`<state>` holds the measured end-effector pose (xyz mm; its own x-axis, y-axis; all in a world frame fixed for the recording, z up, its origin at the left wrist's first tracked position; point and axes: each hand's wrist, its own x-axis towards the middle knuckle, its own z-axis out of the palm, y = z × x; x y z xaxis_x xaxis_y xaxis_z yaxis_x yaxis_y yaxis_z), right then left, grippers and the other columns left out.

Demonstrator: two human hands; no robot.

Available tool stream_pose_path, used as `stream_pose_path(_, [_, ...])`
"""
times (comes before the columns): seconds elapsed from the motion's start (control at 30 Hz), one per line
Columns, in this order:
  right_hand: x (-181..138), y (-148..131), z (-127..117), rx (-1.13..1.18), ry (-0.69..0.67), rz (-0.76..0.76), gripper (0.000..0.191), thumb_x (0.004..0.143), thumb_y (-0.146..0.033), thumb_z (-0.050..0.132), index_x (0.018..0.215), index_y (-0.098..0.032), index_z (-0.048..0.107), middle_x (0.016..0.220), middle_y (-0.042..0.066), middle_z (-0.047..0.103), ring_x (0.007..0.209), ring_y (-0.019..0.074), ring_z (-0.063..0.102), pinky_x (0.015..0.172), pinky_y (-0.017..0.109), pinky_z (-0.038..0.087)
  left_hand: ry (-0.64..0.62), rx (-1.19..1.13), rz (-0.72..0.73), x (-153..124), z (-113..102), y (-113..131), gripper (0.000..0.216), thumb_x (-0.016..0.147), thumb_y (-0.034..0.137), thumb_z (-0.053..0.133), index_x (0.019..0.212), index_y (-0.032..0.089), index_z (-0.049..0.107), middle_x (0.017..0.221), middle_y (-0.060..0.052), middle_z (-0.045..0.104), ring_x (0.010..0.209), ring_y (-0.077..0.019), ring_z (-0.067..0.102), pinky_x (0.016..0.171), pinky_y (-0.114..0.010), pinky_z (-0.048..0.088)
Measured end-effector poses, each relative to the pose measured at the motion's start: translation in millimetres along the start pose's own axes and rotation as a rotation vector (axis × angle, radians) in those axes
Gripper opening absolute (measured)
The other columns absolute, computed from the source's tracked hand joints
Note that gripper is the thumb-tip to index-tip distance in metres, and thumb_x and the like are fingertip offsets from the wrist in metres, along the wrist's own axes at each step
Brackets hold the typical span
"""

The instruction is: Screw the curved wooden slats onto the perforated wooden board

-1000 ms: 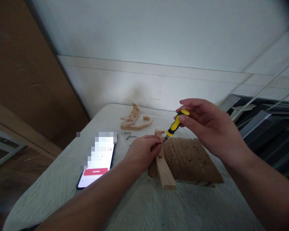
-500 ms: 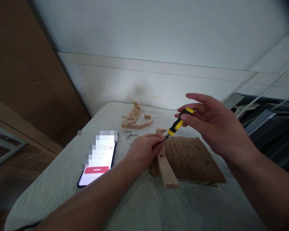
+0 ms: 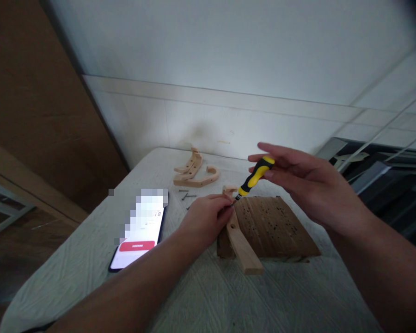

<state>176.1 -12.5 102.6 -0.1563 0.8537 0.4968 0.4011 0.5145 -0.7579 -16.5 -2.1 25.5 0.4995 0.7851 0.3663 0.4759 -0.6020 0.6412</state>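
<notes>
My right hand [image 3: 308, 185] grips a yellow and black screwdriver [image 3: 255, 176] between thumb and fingers, its upper fingers raised. The shaft slants down to the left, its tip at the fingertips of my left hand [image 3: 205, 213]. Those fingers are closed at the upper part of a pale wooden hook [image 3: 245, 252]. A small dark piece shows at the tip, too small to make out fully. The hook lies across the left side of a brown wooden block [image 3: 268, 224] dotted with holes, its near end jutting past the block. One dark hole shows in the hook.
More wooden hooks [image 3: 197, 181] lie at the back of the cloth-covered table [image 3: 90, 249], with several loose screws [image 3: 189, 196] before them. A lit phone [image 3: 137, 246] lies left. A white wall [image 3: 208, 115] stands behind; dark panels [image 3: 384, 189] lean at right.
My right hand and the screwdriver handle have shifted slightly left and down, with the fingers set differently around it. The hook's near end has swung a little to the right.
</notes>
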Motion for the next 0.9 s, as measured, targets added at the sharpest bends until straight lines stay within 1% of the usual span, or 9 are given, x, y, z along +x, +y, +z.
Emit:
stream_pose_path(0.13, [-0.9, 0.3, 5.0, -0.027, 0.034, 0.003, 0.032, 0.08, -0.029, 0.069, 0.112, -0.027, 0.067, 0.104, 0.004, 0.069, 0.088, 0.0169, 0.066, 0.08, 0.033, 0.058, -0.024, -0.002, -0.003, 0.5, -1.8, 1.6, 0.016, 0.087, 0.019, 0.055, 0.091, 0.019, 0.07, 0.104, -0.004, 0.072, 0.094, -0.0175, 0.066, 0.087, -0.032, 0.05])
stream_pose_path(0.23, [-2.8, 4.4, 9.5, 0.01, 0.012, -0.011, 0.04, 0.081, -0.026, 0.067, 0.12, -0.029, 0.062, 0.101, 0.002, 0.068, 0.084, 0.0153, 0.065, 0.077, 0.031, 0.058, -0.036, 0.005, -0.004, 1.1, -2.8, 2.5, 0.015, 0.087, 0.018, 0.055, 0.087, 0.019, 0.07, 0.1, -0.004, 0.072, 0.091, -0.0172, 0.066, 0.083, -0.031, 0.051])
stream_pose_path(0.33, [-4.7, 7.2, 11.0, 0.071, -0.034, -0.033, 0.045, 0.087, -0.023, 0.059, 0.131, -0.033, 0.053, 0.105, 0.002, 0.067, 0.091, 0.0159, 0.065, 0.083, 0.034, 0.057, -0.034, -0.001, -0.002, 1.8, -3.1, 2.9, 0.015, 0.087, 0.017, 0.055, 0.085, 0.018, 0.07, 0.098, -0.004, 0.072, 0.089, -0.0166, 0.065, 0.083, -0.03, 0.05])
stream_pose_path(0.4, [-5.4, 6.3, 11.1, 0.061, -0.034, -0.057, 0.041, 0.089, -0.023, 0.055, 0.129, -0.033, 0.054, 0.111, 0.002, 0.066, 0.097, 0.0165, 0.064, 0.086, 0.035, 0.056, -0.033, -0.008, -0.002, 2.1, -3.1, 2.8, 0.015, 0.086, 0.017, 0.056, 0.084, 0.018, 0.071, 0.096, -0.004, 0.072, 0.087, -0.0163, 0.065, 0.083, -0.03, 0.05])
stream_pose_path(0.5, [-5.8, 3.1, 11.8, -0.031, 0.008, -0.111, 0.035, 0.086, -0.025, 0.061, 0.12, -0.031, 0.062, 0.114, 0.004, 0.062, 0.097, 0.0175, 0.062, 0.083, 0.034, 0.057, -0.037, -0.015, 0.003, 2.3, -2.9, 2.4, 0.016, 0.086, 0.018, 0.056, 0.08, 0.018, 0.071, 0.09, -0.003, 0.071, 0.084, -0.0158, 0.065, 0.082, -0.031, 0.05])
stream_pose_path(0.6, [-5.9, 2.9, 12.7, -0.11, 0.047, -0.139, 0.033, 0.082, -0.026, 0.066, 0.115, -0.03, 0.065, 0.107, 0.004, 0.062, 0.091, 0.0173, 0.062, 0.079, 0.033, 0.058, -0.03, -0.018, 0.016, 1.9, -2.5, 2.0, 0.017, 0.086, 0.017, 0.055, 0.079, 0.018, 0.07, 0.088, -0.003, 0.071, 0.082, -0.0153, 0.064, 0.082, -0.03, 0.05])
stream_pose_path(0.67, [-6.4, 5.1, 13.0, -0.101, 0.037, -0.125, 0.035, 0.085, -0.025, 0.063, 0.119, -0.03, 0.062, 0.108, 0.004, 0.064, 0.091, 0.0171, 0.063, 0.081, 0.034, 0.057, -0.025, -0.02, 0.014, 1.6, -2.2, 1.8, 0.016, 0.086, 0.017, 0.055, 0.081, 0.019, 0.07, 0.092, -0.003, 0.072, 0.085, -0.0156, 0.065, 0.082, -0.029, 0.05])
stream_pose_path(0.8, [-8.2, 8.2, 13.9, -0.036, -0.022, -0.113, 0.041, 0.091, -0.021, 0.053, 0.13, -0.032, 0.052, 0.117, 0.003, 0.063, 0.099, 0.017, 0.063, 0.086, 0.035, 0.055, -0.028, -0.025, -0.002, 1.2, -2.0, 1.8, 0.015, 0.086, 0.018, 0.056, 0.082, 0.019, 0.07, 0.095, -0.004, 0.072, 0.087, -0.0159, 0.065, 0.081, -0.029, 0.049])
stream_pose_path(0.9, [-8.6, 7.7, 15.6, -0.054, -0.005, -0.151, 0.038, 0.087, -0.023, 0.059, 0.124, -0.032, 0.057, 0.119, 0.003, 0.06, 0.099, 0.0171, 0.062, 0.083, 0.033, 0.056, -0.028, -0.024, 0.007, 1.2, -2.2, 1.7, 0.015, 0.086, 0.017, 0.056, 0.081, 0.018, 0.07, 0.091, -0.003, 0.071, 0.084, -0.0154, 0.064, 0.08, -0.029, 0.049])
